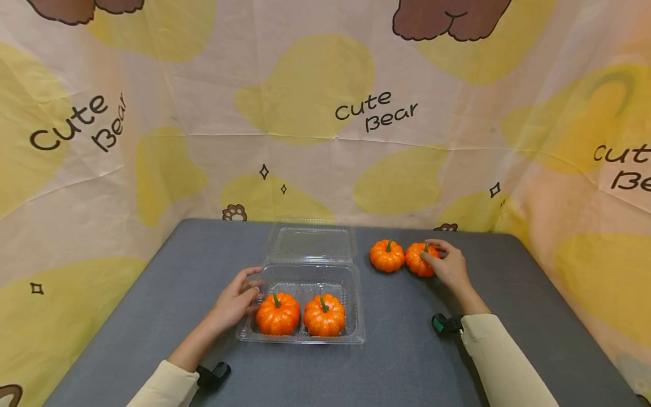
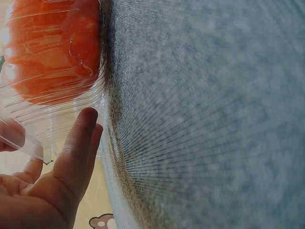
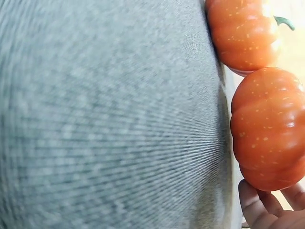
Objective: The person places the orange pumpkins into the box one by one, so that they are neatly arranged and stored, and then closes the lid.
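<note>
A clear plastic clamshell box stands on the grey table with its lid folded back. Two small orange pumpkins sit side by side in its front part, a left one and a right one. At the box's left side is my left hand, its fairly straight fingers resting along the ribbed outer wall. To the right of the lid, two more pumpkins are on the table, one next to the other. My right hand grips the rightmost pumpkin, thumb in front and fingers behind.
The grey table ends at a printed cloth backdrop behind and at the sides. Black straps sit at both wrists, a left strap and a right strap.
</note>
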A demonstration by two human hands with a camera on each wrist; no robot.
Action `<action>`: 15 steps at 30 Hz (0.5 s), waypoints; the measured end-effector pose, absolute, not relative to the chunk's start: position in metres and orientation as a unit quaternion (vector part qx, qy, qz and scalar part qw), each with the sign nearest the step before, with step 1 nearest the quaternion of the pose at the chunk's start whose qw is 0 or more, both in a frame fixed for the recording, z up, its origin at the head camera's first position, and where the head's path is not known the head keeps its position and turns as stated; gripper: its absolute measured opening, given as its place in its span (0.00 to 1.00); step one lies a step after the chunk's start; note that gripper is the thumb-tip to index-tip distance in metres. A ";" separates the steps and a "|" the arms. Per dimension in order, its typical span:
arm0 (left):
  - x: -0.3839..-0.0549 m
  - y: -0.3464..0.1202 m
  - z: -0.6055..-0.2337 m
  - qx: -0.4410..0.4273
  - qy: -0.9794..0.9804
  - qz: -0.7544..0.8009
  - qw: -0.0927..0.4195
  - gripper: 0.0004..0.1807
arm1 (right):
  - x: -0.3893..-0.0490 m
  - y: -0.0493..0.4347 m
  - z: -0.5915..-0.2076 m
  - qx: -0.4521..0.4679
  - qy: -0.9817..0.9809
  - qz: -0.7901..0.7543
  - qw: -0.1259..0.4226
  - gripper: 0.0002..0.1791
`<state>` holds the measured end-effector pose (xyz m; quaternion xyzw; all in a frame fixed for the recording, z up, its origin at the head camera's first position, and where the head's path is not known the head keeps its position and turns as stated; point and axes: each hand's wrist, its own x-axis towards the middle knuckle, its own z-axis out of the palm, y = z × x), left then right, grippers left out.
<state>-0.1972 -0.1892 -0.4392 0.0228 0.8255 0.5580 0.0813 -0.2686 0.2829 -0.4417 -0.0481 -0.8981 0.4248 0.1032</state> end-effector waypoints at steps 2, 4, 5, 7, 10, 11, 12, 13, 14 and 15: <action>-0.197 -0.189 -0.439 0.024 0.826 0.558 0.081 0.26 | -0.268 0.283 -0.440 -0.048 -0.898 0.424 0.107 0.24; -0.197 -0.189 -0.438 0.025 0.825 0.558 0.080 0.26 | -0.267 0.282 -0.438 -0.044 -0.899 0.422 0.113 0.24; -0.197 -0.189 -0.438 0.024 0.825 0.558 0.080 0.26 | -0.267 0.281 -0.437 -0.044 -0.899 0.421 0.115 0.24; -0.197 -0.189 -0.438 0.023 0.826 0.558 0.081 0.26 | -0.266 0.281 -0.435 -0.041 -0.900 0.418 0.120 0.24; -0.196 -0.189 -0.438 0.020 0.826 0.557 0.082 0.26 | -0.266 0.280 -0.431 -0.037 -0.899 0.418 0.123 0.24; -0.196 -0.189 -0.438 0.020 0.827 0.556 0.082 0.26 | -0.266 0.280 -0.429 -0.036 -0.899 0.418 0.125 0.24; -0.196 -0.189 -0.437 0.019 0.827 0.556 0.082 0.26 | -0.265 0.279 -0.428 -0.034 -0.899 0.418 0.126 0.24; -0.196 -0.189 -0.437 0.020 0.827 0.555 0.082 0.26 | -0.265 0.279 -0.426 -0.033 -0.899 0.419 0.127 0.24; -0.196 -0.189 -0.437 0.020 0.827 0.555 0.082 0.26 | -0.265 0.278 -0.425 -0.032 -0.898 0.420 0.128 0.25; -0.196 -0.188 -0.436 0.020 0.827 0.556 0.082 0.26 | -0.265 0.278 -0.423 -0.030 -0.897 0.422 0.129 0.25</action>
